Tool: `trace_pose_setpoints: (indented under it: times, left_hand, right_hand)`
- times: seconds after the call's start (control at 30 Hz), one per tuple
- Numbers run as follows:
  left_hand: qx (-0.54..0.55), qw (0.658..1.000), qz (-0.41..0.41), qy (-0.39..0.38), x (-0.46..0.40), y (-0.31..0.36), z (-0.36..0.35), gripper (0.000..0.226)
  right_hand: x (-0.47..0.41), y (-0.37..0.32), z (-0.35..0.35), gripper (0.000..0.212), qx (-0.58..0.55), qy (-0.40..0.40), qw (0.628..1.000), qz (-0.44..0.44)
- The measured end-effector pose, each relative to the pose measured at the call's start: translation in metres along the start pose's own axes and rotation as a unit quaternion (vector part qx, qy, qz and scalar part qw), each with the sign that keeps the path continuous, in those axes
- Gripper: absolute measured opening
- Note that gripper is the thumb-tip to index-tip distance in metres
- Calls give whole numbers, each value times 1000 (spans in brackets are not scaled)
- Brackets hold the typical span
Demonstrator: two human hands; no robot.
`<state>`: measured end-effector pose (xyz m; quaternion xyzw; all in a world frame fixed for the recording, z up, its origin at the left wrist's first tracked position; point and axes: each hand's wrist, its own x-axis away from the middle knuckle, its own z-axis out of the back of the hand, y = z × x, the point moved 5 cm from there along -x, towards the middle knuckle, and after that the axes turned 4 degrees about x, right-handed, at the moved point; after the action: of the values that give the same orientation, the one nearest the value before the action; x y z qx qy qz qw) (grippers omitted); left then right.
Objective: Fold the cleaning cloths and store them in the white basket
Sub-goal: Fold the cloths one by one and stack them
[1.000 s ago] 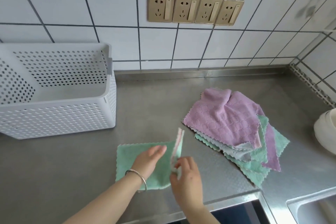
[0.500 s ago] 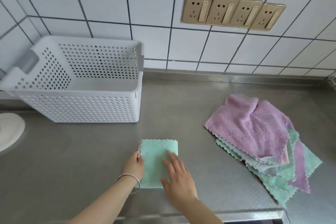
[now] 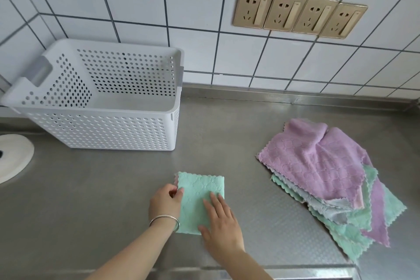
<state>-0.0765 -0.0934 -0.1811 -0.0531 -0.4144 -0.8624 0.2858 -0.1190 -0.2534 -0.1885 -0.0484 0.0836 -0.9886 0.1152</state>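
Observation:
A folded green cloth (image 3: 197, 191) lies on the steel counter near its front edge. My left hand (image 3: 165, 202) pinches the cloth's left edge with curled fingers. Flat on the cloth's right half, my right hand (image 3: 221, 223) presses down with straight fingers. The white perforated basket (image 3: 102, 129) stands at the back left with nothing visible inside it. A loose pile of purple, green and grey cloths (image 3: 327, 177) lies unfolded at the right.
A white round object (image 3: 13, 157) sits at the left edge of the counter. Four gold wall sockets (image 3: 300, 16) are set in the white tiled wall behind. Bare steel lies between the basket and the cloth pile.
The right hand folded the raised flap of the green cloth over to the left, halving it. Both hands now rest on the folded cloth. The view has swung left.

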Motion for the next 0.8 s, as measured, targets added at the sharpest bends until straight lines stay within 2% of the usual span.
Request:
trace_pose_setpoints:
  times: [0.13, 0.3, 0.43, 0.5, 0.53, 0.6, 0.67, 0.73, 0.8]
  left_hand:
    - [-18, 999, -43, 23, 1, 7, 4, 16]
    - [13, 999, 34, 16, -12, -14, -1, 13]
    - [15, 999, 29, 36, -12, -19, 0, 16]
    - [-23, 997, -45, 64, -8, -17, 1, 20]
    - [-75, 988, -114, 67, -5, -14, 0, 25]
    - [-198, 952, -234, 9, 11, -10, -13, 44]
    - [-273, 906, -317, -64, 28, -17, -31, 58]
    - [-305, 887, -333, -93, 27, -25, -41, 66]
    - [-328, 883, -322, -91, 16, -23, -45, 69]
  right_hand:
    - [0, 2, 3, 58, 0, 7, 1000, -7]
    - [-1, 2, 0, 59, 7, -4, 1000, -11]
    - [-1, 2, -5, 60, 20, -7, 1000, 7]
    - [0, 3, -9, 61, 17, -2, 1000, 20]
    - [-1, 4, -12, 63, 14, -3, 1000, 24]
    - [-1, 6, -20, 76, 19, -11, 999, 30]
    - [-1, 7, -27, 88, 30, -13, 999, 36]
    - [-4, 6, -31, 89, 38, -2, 999, 38]
    - [-12, 9, -33, 87, 35, 8, 999, 38]
